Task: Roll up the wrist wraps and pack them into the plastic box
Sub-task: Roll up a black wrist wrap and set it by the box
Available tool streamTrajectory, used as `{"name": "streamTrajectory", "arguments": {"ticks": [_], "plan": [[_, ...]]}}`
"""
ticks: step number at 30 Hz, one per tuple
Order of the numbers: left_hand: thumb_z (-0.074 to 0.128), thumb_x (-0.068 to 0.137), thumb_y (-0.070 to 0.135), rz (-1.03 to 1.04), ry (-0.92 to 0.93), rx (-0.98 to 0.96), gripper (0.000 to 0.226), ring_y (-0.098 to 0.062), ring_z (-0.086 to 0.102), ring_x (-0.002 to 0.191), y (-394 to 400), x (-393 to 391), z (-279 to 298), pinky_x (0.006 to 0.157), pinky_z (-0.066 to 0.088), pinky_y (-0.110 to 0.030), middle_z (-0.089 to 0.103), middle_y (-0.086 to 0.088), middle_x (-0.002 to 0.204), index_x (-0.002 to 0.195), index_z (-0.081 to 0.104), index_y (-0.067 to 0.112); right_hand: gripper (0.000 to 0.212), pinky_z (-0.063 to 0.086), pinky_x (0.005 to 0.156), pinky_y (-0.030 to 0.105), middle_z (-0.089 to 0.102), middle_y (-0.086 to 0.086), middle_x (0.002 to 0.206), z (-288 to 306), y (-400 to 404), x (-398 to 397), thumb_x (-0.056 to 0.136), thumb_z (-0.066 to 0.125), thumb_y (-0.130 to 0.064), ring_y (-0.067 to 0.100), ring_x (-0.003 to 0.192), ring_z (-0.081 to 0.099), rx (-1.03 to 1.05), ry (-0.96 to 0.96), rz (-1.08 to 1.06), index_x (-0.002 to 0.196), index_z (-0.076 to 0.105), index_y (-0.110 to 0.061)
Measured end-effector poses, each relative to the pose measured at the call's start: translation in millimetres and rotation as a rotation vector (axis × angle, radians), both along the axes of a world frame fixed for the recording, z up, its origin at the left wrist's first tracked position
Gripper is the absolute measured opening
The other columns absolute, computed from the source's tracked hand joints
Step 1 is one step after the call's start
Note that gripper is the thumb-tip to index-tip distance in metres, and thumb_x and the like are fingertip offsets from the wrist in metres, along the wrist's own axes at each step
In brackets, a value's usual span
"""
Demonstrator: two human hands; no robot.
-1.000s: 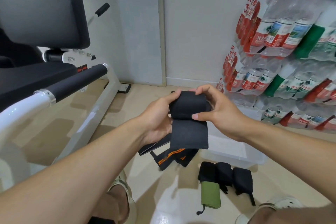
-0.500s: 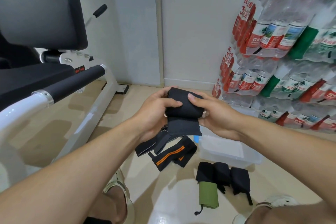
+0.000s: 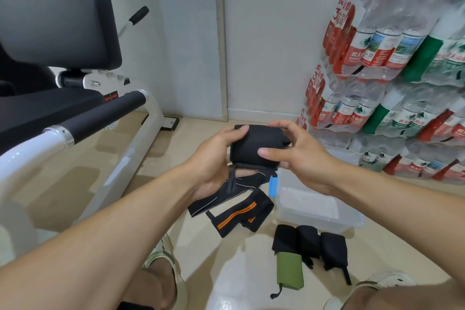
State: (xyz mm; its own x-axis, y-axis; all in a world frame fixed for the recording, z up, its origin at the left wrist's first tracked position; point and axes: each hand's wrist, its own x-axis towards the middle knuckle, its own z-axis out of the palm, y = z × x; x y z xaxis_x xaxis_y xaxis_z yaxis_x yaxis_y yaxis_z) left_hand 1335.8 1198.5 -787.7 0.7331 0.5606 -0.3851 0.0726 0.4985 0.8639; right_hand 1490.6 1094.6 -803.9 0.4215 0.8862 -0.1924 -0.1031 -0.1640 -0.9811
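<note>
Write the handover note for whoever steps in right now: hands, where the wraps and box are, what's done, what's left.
Left hand: grips the left side of the black wrap roll, thumb on top; its loose tail hangs below the palm.
Right hand: holds the roll's right side, thumb pressed on its front.
Plastic box: open on the floor, no wrap visible inside.
Done: three black rolled wraps lie side by side on the floor in front of the box, with a green one beside them.
Left: finish this roll, roll the orange-striped wrap and the grey-edged strap lying unrolled, then pack everything into the box.
</note>
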Motion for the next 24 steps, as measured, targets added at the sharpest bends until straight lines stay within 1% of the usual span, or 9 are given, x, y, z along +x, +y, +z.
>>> {"name": "streamTrajectory", "arguments": {"ticks": [4, 8, 10, 13, 15, 17, 19, 21, 24], "plan": [[0.054, 0.104, 0.025, 0.034, 0.049, 0.011, 0.029, -0.034, 0.074, 0.099, -4, 4, -4, 0.086, 0.061, -0.051, 0.071, -0.016, 0.122, 0.130, 0.059, 0.013, 0.072, 0.058, 0.087, 0.024, 0.065, -0.001, 0.126, -4, 1, -9, 0.086, 0.079, -0.007, 0.010, 0.106, 0.069, -0.002, -0.079, 0.044, 0.148, 0.047, -0.026], [0.052, 0.105, 0.020, 0.097, 0.048, 0.021, 0.032, -0.034, 0.074, 0.100, -9, 4, -10, 0.081, 0.062, -0.049, 0.068, -0.017, 0.126, 0.136, 0.053, 0.014, 0.077, 0.047, 0.102, 0.026, 0.066, -0.011, 0.123, -10, 8, -23, 0.097, 0.066, -0.039, 0.008, 0.113, 0.065, -0.083, -0.023, 0.014, 0.160, 0.023, -0.036], [0.052, 0.104, 0.023, 0.112, 0.076, 0.040, 0.045, -0.031, 0.076, 0.093, -12, 4, -13, 0.082, 0.061, -0.049, 0.068, -0.012, 0.124, 0.148, 0.042, 0.022, 0.079, 0.044, 0.105, 0.026, 0.063, -0.008, 0.130, -15, 7, -26, 0.098, 0.064, -0.042, 0.010, 0.120, 0.061, -0.126, -0.033, 0.025, 0.161, 0.016, -0.040], [0.053, 0.104, 0.027, 0.112, 0.124, 0.051, 0.065, -0.026, 0.077, 0.080, -16, 4, -16, 0.087, 0.059, -0.051, 0.067, -0.004, 0.119, 0.157, 0.019, 0.042, 0.069, 0.050, 0.089, 0.020, 0.065, -0.001, 0.134, -17, 4, -26, 0.099, 0.065, -0.033, 0.009, 0.110, 0.067, -0.143, 0.054, 0.036, 0.158, 0.031, -0.029], [0.053, 0.104, 0.029, 0.106, 0.141, 0.085, 0.061, -0.025, 0.077, 0.078, -18, 5, -16, 0.080, 0.061, -0.046, 0.065, -0.005, 0.124, 0.156, 0.022, 0.041, 0.044, 0.054, 0.078, 0.019, 0.073, 0.002, 0.121, -15, 1, -26, 0.100, 0.064, -0.025, 0.009, 0.097, 0.073, -0.135, 0.076, 0.046, 0.141, 0.053, -0.020], [0.053, 0.105, 0.028, 0.096, 0.140, 0.093, 0.044, -0.026, 0.077, 0.081, -21, 7, -17, 0.076, 0.062, -0.044, 0.065, -0.012, 0.127, 0.146, 0.038, 0.029, 0.029, 0.057, 0.072, 0.019, 0.077, 0.005, 0.111, -12, -3, -26, 0.098, 0.067, -0.020, 0.011, 0.091, 0.076, -0.111, 0.091, 0.002, 0.126, 0.063, -0.015], [0.052, 0.105, 0.026, 0.135, 0.095, 0.039, 0.022, -0.033, 0.075, 0.093, -27, 12, -17, 0.080, 0.062, -0.048, 0.066, -0.018, 0.125, 0.127, 0.051, 0.020, 0.030, 0.058, 0.075, 0.023, 0.078, 0.009, 0.110, -12, -5, -24, 0.093, 0.072, -0.018, 0.018, 0.096, 0.076, -0.088, 0.164, -0.077, 0.122, 0.067, -0.009], [0.056, 0.104, 0.023, 0.201, 0.037, -0.015, 0.009, -0.038, 0.073, 0.099, -36, 20, -18, 0.080, 0.062, -0.048, 0.065, -0.021, 0.122, 0.111, 0.051, 0.021, 0.034, 0.058, 0.085, 0.025, 0.077, 0.011, 0.112, -11, -11, -20, 0.092, 0.075, -0.020, 0.020, 0.102, 0.074, -0.079, 0.305, -0.151, 0.121, 0.069, -0.004], [0.063, 0.100, 0.023, 0.222, -0.024, -0.021, 0.027, -0.038, 0.072, 0.102, -50, 33, -23, 0.078, 0.062, -0.049, 0.065, -0.020, 0.120, 0.119, 0.046, 0.014, 0.032, 0.059, 0.086, 0.026, 0.078, 0.008, 0.109, -9, -29, -13, 0.092, 0.074, -0.019, 0.016, 0.101, 0.074, -0.080, 0.387, -0.213, 0.120, 0.070, -0.004]]}}
